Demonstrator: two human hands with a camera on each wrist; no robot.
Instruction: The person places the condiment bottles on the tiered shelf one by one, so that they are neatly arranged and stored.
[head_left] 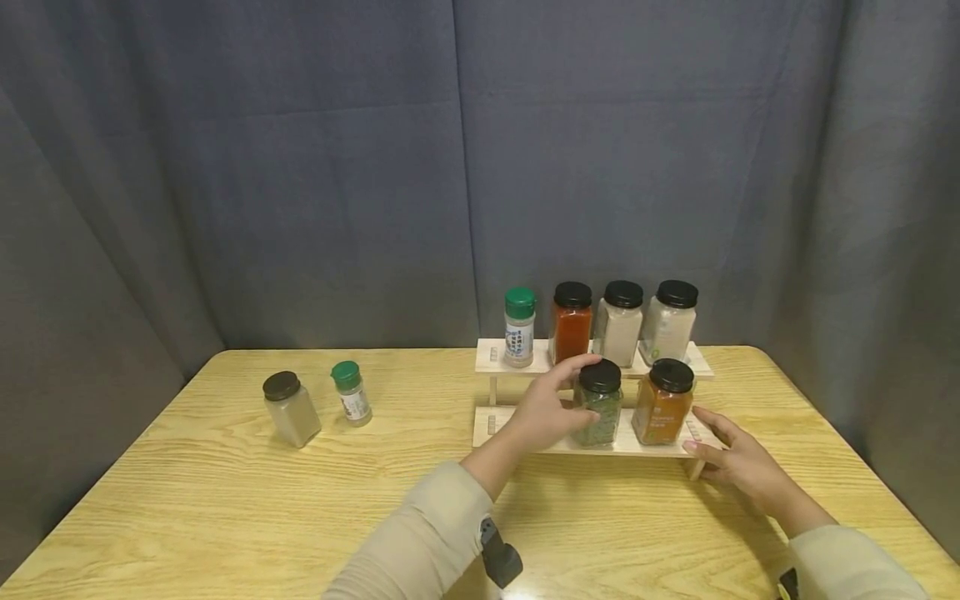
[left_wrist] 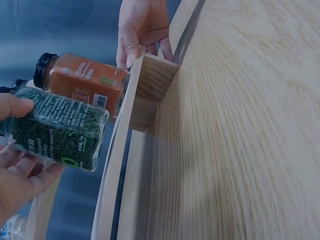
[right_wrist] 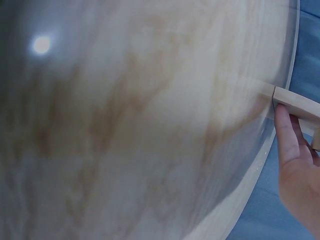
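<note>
On the lower step of the pale wooden two-tier rack [head_left: 525, 444], the left hand [head_left: 546, 412] grips a black-lidded glass jar of green herbs [head_left: 597, 403]; the right hand [head_left: 738, 461], fingers straight, steadies the rack's end.

The two-step rack [head_left: 525, 421] stands on the table [head_left: 225, 500] right of centre; on its upper step, at twelve o'clock from the lower one, four jars stand in a row, the small shaker [head_left: 519, 327] leftmost, then the second jar [head_left: 572, 321], the third jar [head_left: 619, 323] and the fourth jar [head_left: 669, 321]. On the lower step the herb jar [head_left: 598, 402] stands just at nine o'clock of the powder jar [head_left: 663, 401]; the left hand [head_left: 543, 408] grips the herb jar from its nine o'clock side; the right hand [head_left: 738, 458] touches the rack's end at about four o'clock of the powder jar. Well apart at nine o'clock of the rack, a squat jar [head_left: 291, 408] stands on the table with a little shaker [head_left: 351, 392] just at its three o'clock.
</note>
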